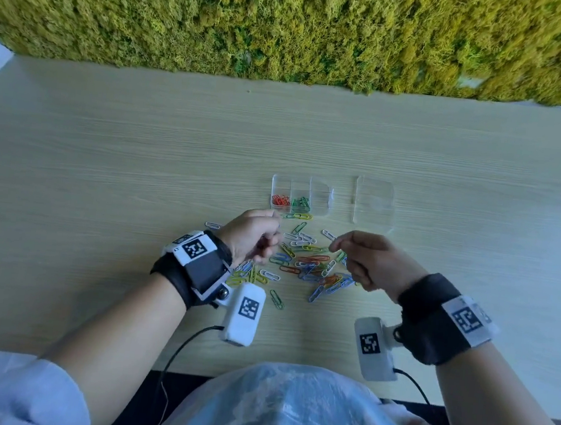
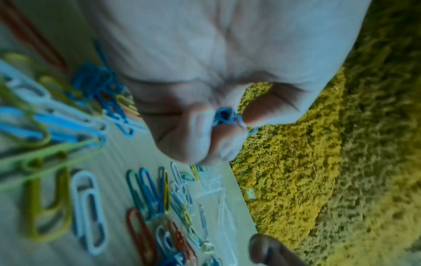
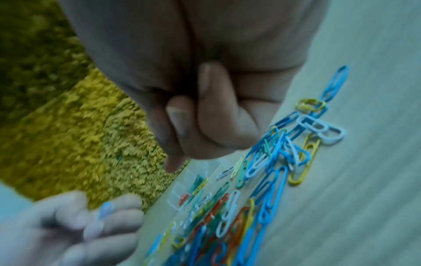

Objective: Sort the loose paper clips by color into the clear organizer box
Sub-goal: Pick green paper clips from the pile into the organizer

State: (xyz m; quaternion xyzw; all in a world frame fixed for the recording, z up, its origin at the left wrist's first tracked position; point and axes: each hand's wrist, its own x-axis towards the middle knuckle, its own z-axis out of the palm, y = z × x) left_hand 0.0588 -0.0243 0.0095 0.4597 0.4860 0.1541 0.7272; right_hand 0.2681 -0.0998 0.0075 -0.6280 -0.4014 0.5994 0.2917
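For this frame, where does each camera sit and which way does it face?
Head: above, looking down at the desk, organizer box, both forearms.
Left wrist: along the left hand, which pinches blue clips.
Right wrist: along the right hand, curled.
All three share the clip pile.
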